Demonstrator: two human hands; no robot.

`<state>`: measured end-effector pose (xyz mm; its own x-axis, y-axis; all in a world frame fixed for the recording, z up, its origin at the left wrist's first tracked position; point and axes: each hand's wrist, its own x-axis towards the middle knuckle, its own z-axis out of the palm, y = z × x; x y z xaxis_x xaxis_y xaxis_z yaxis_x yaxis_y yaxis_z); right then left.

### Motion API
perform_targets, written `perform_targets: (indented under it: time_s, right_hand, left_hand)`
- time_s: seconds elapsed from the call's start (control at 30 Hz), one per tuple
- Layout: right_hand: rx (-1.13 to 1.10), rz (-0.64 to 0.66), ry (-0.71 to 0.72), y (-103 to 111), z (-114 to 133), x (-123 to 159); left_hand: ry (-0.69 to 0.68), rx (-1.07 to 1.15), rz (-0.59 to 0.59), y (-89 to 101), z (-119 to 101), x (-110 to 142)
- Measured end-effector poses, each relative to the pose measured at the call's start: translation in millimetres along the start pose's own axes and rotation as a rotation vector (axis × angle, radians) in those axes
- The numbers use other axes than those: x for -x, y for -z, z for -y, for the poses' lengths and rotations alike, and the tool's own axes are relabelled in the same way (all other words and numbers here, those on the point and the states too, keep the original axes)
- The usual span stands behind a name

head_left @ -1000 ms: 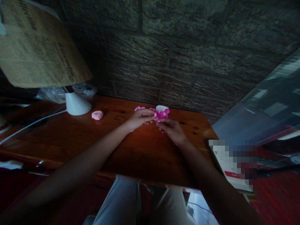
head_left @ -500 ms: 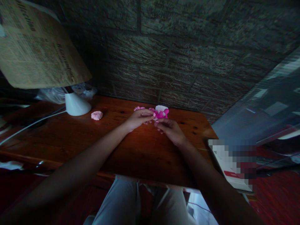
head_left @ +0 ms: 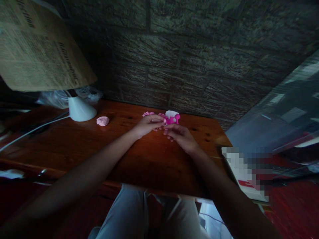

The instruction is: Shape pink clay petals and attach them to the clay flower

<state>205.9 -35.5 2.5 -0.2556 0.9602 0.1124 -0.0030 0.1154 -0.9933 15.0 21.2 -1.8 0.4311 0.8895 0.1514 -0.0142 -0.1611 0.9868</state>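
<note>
Over the far middle of the wooden table (head_left: pixel 74 146) my two hands meet around small bright pink pieces (head_left: pixel 171 119), which look like soft clay shaped into petals. My left hand (head_left: pixel 148 125) is closed in a pinch on the pink pieces, with a ring on one finger. My right hand (head_left: pixel 179 136) lies just below them, its fingers curled toward the same pieces and touching them. A white lump (head_left: pixel 171 113) sits right behind the pink pieces. Another small pink bit (head_left: pixel 148 114) lies behind my left hand.
A pale pink lump (head_left: pixel 102 121) lies further left, near the white lamp base (head_left: pixel 79 110) under a newsprint shade (head_left: pixel 40 49). A white cable (head_left: pixel 30 131) runs left. A dark brick wall (head_left: pixel 189 66) backs the table. A booklet (head_left: pixel 244 176) lies at the table's right edge.
Both hands stay together at the pink pieces; the right hand's fingers have shifted slightly toward the left hand. The view has drifted a little.
</note>
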Motion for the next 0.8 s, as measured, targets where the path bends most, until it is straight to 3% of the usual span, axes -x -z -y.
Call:
perform_targets:
  time_s: [0.8]
  right_hand:
    - [-0.017, -0.028, 0.001, -0.6, 2.4, -0.3]
  left_hand:
    - [-0.013, 0.022, 0.013, 0.3, 0.6, -0.6]
